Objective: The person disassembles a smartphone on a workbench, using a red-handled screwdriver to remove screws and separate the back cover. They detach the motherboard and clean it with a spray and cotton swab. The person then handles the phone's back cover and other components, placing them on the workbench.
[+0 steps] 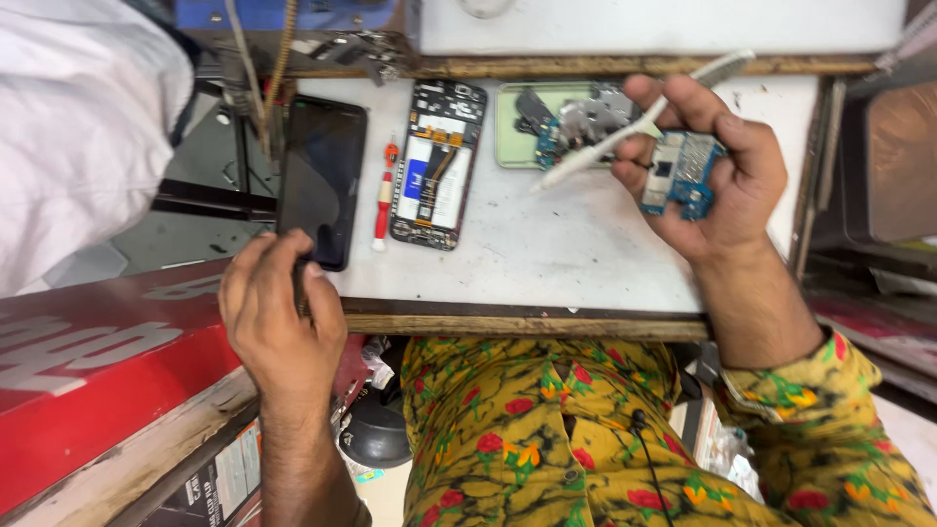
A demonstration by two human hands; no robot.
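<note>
My right hand (717,171) is raised over the white worktable (547,254) and holds a small blue circuit board (680,174) together with a white brush (644,115) that points left. My left hand (278,312) rests at the table's near left edge, fingers curled on the lower end of a black phone screen (321,178) that lies flat. An opened phone body (438,161) with its battery and ribbon cable exposed lies in the middle of the table. A red and white screwdriver (385,198) lies between the screen and the opened phone.
A pale green tray (512,146) with small metal and board parts sits at the back. A red board (107,381) stands at the lower left. A white-sleeved person (83,127) is at the upper left. Tools and cables crowd the back left.
</note>
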